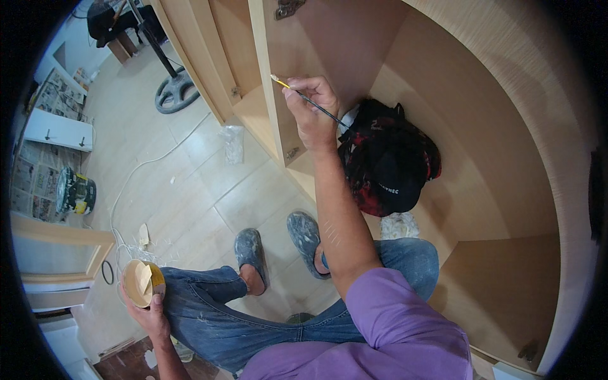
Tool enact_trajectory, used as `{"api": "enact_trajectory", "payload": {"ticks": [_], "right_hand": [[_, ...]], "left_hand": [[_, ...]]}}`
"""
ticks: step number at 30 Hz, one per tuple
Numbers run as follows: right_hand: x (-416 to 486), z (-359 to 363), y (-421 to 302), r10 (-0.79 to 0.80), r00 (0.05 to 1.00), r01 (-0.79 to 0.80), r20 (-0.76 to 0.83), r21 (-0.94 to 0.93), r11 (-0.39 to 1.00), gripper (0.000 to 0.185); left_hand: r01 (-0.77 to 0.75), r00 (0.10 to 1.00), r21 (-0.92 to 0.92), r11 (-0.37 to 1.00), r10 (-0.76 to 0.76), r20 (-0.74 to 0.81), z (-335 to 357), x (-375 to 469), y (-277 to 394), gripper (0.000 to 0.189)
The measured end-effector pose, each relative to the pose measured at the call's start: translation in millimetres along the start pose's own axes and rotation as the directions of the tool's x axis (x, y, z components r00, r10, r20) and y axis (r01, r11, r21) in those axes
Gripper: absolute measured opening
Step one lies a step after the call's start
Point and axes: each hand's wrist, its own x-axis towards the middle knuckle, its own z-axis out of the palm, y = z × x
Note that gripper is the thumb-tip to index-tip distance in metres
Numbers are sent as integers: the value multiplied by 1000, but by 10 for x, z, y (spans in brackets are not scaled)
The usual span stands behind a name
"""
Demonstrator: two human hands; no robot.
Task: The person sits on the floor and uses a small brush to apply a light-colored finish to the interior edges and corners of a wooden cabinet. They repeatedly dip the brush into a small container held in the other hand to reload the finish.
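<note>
In my right hand [316, 109] is a thin paintbrush [308, 100] with a dark handle. Its pale-coated tip lies at the front edge of a wooden cabinet divider [271, 102]; whether it touches cannot be told. My left hand [147, 313] grips a round tub [157, 280] beside my left knee. Pale paste and a light, flat piece [145, 278] show inside the tub. Behind my right forearm, a black cap [396, 175] rests on a dark and red bundle [375, 123] in the cabinet compartment [427, 104].
A white cable [156, 159] runs across the tiled floor [190, 204]. A clear plastic bag [232, 145] lies by the cabinet base. At the left are a paint bucket [78, 192] and a white panel [57, 128] on newspaper [35, 166]. A pole stands on a round base [175, 92].
</note>
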Motion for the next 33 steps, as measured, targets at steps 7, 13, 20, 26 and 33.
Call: {"api": "enact_trajectory", "payload": {"ticks": [7, 13, 20, 26, 33], "right_hand": [[-14, -10, 77, -20, 1000, 21, 12, -59, 998, 10], [-29, -56, 144, -51, 999, 51, 16, -56, 997, 10], [-35, 38, 6, 24, 999, -27, -35, -90, 996, 10], [-34, -120, 225, -62, 998, 64, 26, -103, 993, 8], [-44, 90, -59, 13, 999, -14, -36, -30, 999, 10]], "left_hand": [[5, 1000, 31, 1000, -5, 6, 7, 21, 31, 109], [0, 1000, 33, 999, 0, -4, 7, 17, -8, 109], [6, 1000, 42, 999, -6, -12, -37, 7, -67, 111], [-24, 1000, 50, 998, 23, 10, 5, 33, -72, 110], [-35, 999, 97, 995, 35, 1, -41, 0, -68, 107]]}}
